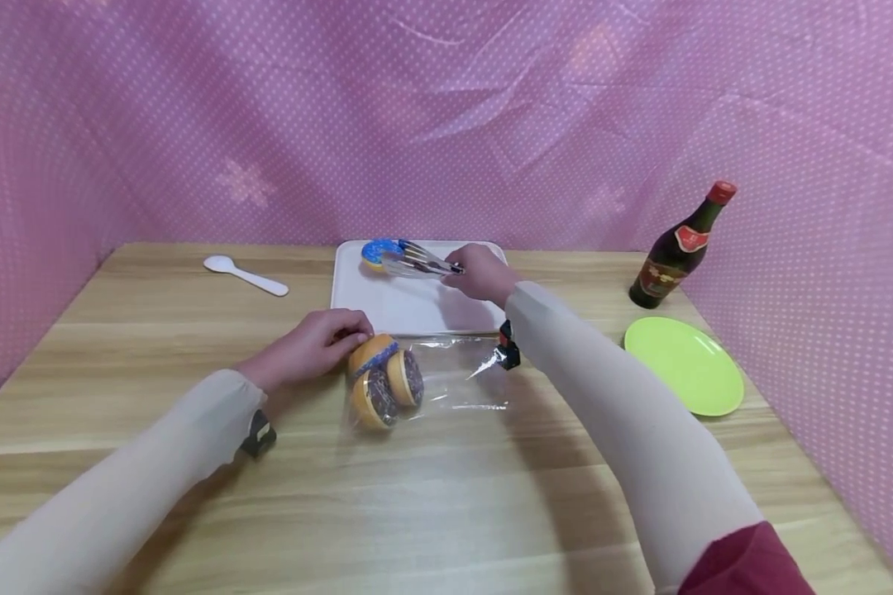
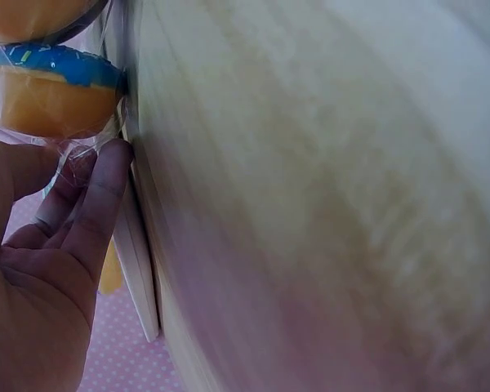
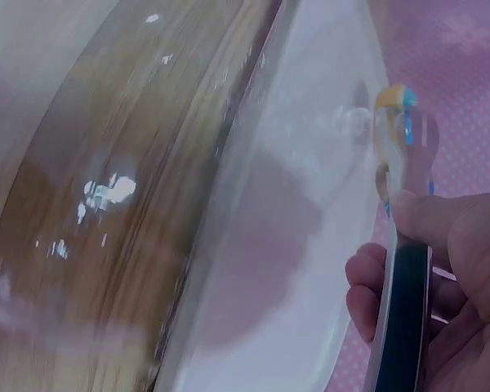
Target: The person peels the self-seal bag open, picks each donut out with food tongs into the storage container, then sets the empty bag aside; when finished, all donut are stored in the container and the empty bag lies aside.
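My left hand (image 1: 308, 347) pinches the gathered end of a clear plastic bag (image 1: 454, 372); in the left wrist view thumb and fingers close on the film beside a blue-iced toy donut (image 2: 57, 90). Several toy donuts (image 1: 405, 378) lie inside the bag, toward its left end. Above the white tray (image 1: 402, 310), my right hand (image 1: 479, 273) grips a pair of tongs (image 1: 424, 263). The tips of the tongs are at a blue-iced donut (image 1: 375, 252) at the tray's back left; whether they clasp it, I cannot tell. The right wrist view shows my hand (image 3: 465, 269) around the tongs' handle.
A white spoon (image 1: 245, 274) lies on the wooden table (image 1: 432, 504) at the back left. To the right are a green plate (image 1: 685, 366) and, behind it, a dark bottle with a red cap (image 1: 670, 256). A pink dotted cloth (image 1: 417, 124) hangs behind and beside the table.
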### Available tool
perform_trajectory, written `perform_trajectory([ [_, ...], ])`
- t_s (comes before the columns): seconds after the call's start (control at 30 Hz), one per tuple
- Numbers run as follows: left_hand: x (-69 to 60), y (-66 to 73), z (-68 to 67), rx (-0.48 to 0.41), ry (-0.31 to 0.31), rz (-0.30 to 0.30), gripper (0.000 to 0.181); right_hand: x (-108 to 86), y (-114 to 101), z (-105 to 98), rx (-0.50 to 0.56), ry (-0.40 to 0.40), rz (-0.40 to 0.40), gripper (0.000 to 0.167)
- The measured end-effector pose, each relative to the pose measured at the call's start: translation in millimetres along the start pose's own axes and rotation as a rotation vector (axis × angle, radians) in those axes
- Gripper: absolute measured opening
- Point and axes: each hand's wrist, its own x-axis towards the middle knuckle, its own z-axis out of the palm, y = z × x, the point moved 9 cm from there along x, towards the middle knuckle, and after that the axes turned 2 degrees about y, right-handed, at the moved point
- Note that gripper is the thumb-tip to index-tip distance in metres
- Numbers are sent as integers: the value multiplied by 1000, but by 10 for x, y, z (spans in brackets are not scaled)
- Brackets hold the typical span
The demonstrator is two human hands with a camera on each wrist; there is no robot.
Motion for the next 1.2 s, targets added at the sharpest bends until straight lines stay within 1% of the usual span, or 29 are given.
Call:
perform_trajectory([
  [0.13, -1, 12, -7, 8, 13, 10, 14, 71, 11, 99, -6, -7, 55, 28],
  [0.2, -5, 15, -7, 4, 17, 16, 13, 72, 13, 126, -12, -8, 63, 28],
  [0.33, 0, 23, -16, -2, 17, 15, 13, 58, 5, 129, -15, -25, 64, 29],
  [0.6, 22, -12, 6, -7, 1, -26, 14, 44, 3, 54, -51, -65, 73, 28],
  [0.7, 20, -12, 9, -7, -3, -32, 15, 13, -25, -21, -55, -61, 55, 28],
  [0.8, 19, -4, -15, -1, 4, -31, 15, -17, -53, -117, -40, -57, 27, 29],
  [0.9, 21, 20, -36, 1, 16, -11, 14, -73, -30, -218, 15, -67, 6, 33],
  [1.07, 32, 35, -24, -3, 13, 6, 13, -278, 92, -411, 80, -76, -42, 37],
  [1.2, 17, 19, -11, -6, 1, -13, 14, -486, 188, -514, 58, -56, -135, 36],
])
